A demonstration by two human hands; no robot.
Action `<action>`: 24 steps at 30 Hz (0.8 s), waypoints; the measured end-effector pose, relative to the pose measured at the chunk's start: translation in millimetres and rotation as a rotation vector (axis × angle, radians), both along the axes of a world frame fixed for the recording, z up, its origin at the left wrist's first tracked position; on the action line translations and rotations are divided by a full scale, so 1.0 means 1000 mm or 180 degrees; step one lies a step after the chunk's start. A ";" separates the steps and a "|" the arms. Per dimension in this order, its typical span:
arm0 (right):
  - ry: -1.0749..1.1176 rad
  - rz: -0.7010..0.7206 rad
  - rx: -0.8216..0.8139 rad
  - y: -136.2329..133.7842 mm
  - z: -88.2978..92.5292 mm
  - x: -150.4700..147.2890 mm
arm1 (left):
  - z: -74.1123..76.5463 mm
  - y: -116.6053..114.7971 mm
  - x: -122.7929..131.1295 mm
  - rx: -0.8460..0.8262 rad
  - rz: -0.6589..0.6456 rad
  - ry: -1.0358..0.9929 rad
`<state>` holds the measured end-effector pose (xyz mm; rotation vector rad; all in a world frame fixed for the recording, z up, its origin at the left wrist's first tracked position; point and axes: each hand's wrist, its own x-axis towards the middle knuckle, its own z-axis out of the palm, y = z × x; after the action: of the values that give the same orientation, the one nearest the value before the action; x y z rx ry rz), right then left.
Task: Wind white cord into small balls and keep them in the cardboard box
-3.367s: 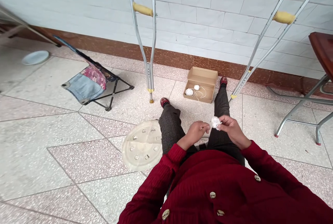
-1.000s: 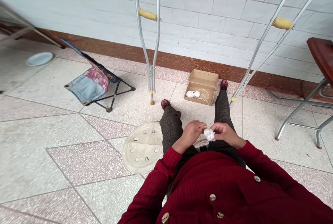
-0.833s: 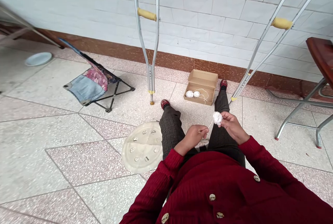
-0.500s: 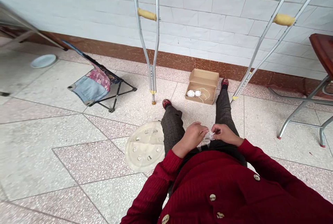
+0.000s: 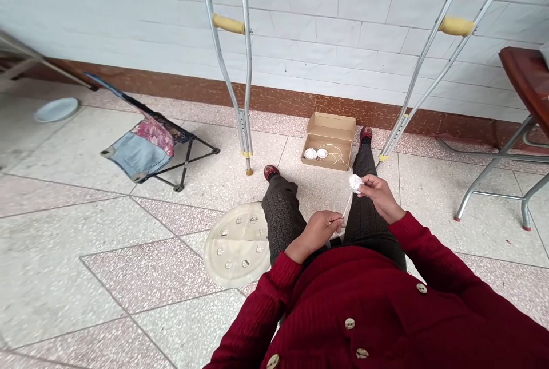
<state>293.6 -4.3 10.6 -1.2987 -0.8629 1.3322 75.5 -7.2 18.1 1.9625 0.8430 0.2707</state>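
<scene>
Between the fingers of my right hand (image 5: 380, 196) is a small white bundle of yarn (image 5: 355, 182), held out over the right thigh. A strand of white yarn (image 5: 346, 206) runs from it down to my left hand (image 5: 321, 230), whose thumb and finger pinch it near the lap. Another thin strand leads from the bundle toward an open cardboard box (image 5: 328, 164) on the floor. Two white yarn balls (image 5: 315, 154) lie in that box with loose strands beside them. Whether a tool is in either hand, I cannot tell.
Two crutches (image 5: 246, 129) (image 5: 397, 129) lean on the tiled wall. A folding stool (image 5: 143, 149) stands at left, with a pale plate-like disc (image 5: 56, 110) beyond. Beside the left leg lies a round perforated cover (image 5: 237, 266). At right is a metal-legged chair (image 5: 493, 169).
My right hand has moved up and away from the left, carrying the yarn bundle. The strand between the hands is now stretched taut. The view has shifted slightly.
</scene>
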 end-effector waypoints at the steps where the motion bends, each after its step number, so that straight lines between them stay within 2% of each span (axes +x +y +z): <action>1: -0.0359 0.0014 0.0047 0.001 -0.008 -0.002 | 0.000 -0.001 0.001 0.0101 -0.0032 0.0102; 3: -0.1155 0.0222 0.0128 -0.003 -0.023 -0.006 | 0.002 0.000 0.002 0.0390 -0.0042 0.0298; 5: -0.1679 0.0646 0.0157 -0.014 -0.033 -0.011 | 0.004 0.005 0.001 0.0681 -0.0049 0.0411; 7: -0.1593 0.1189 0.0113 -0.026 -0.033 -0.014 | 0.005 0.014 -0.001 0.0871 -0.0037 0.0410; 10: -0.0708 0.1673 -0.0055 -0.037 -0.021 -0.016 | 0.006 0.025 -0.002 0.0809 0.0060 0.0223; 13: 0.0007 0.1465 -0.0129 -0.037 -0.005 -0.016 | 0.006 0.029 0.003 0.0297 0.0265 -0.0171; 16: 0.0350 0.1191 -0.0151 -0.036 0.005 -0.018 | 0.005 0.028 0.010 -0.0122 0.0538 -0.0523; 19: 0.0512 0.1035 -0.0172 -0.037 0.006 -0.023 | 0.003 0.026 0.011 -0.0279 0.0554 -0.0582; 24: 0.0410 0.1002 -0.0149 -0.038 -0.001 -0.028 | -0.006 0.025 0.009 -0.0361 0.0563 -0.0302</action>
<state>266.1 -42.5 9.3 -1.1293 -0.9789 1.6720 84.9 17.8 12.2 1.7588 0.9504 0.4077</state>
